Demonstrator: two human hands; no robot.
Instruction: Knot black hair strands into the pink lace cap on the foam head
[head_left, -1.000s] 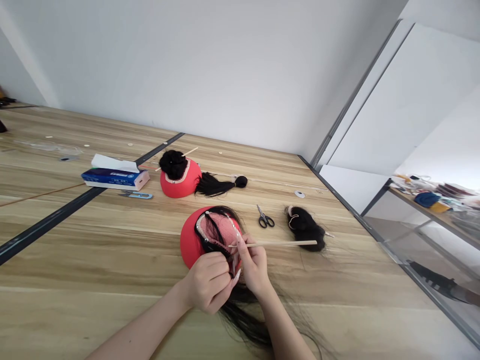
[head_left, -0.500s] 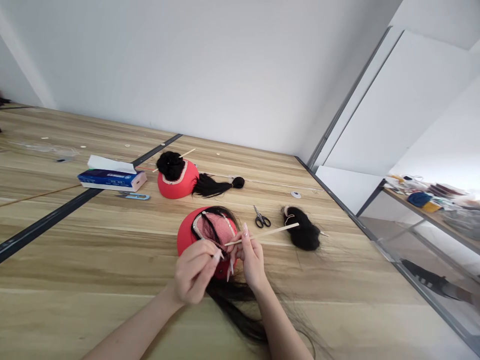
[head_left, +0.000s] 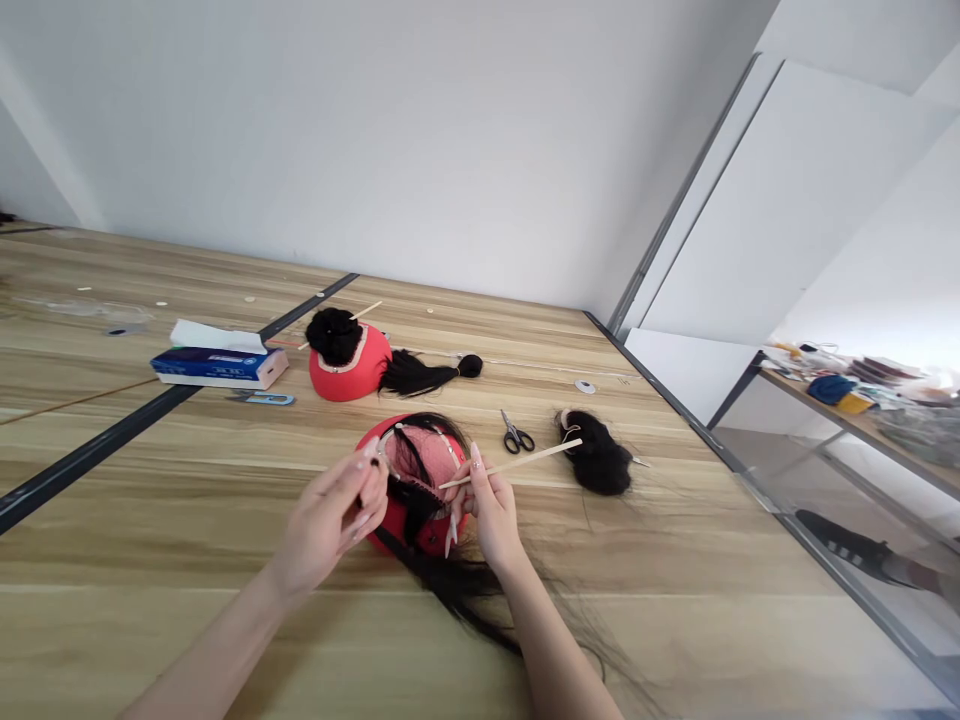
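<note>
In front of me a red dome-shaped head form carries a pink mesh wig cap with a pale edge. Strands of long black hair lie across the cap and trail onto the table toward me. My right hand is closed around a thin pale wooden stick, whose left tip rests at the mesh. My left hand is raised at the left side of the form, thumb and fingers pinched together; what sits between them is too small to make out.
Behind stands another red form with a black hair bun and a stick. Around lie a black hair bundle, scissors, another black hairpiece, a blue thread snipper and a tissue box. A cluttered shelf is at right.
My left hand has moved left, away from the middle of the cap, uncovering more hair there. My right hand still grips the stick in nearly the same place. The view has shifted slightly.
</note>
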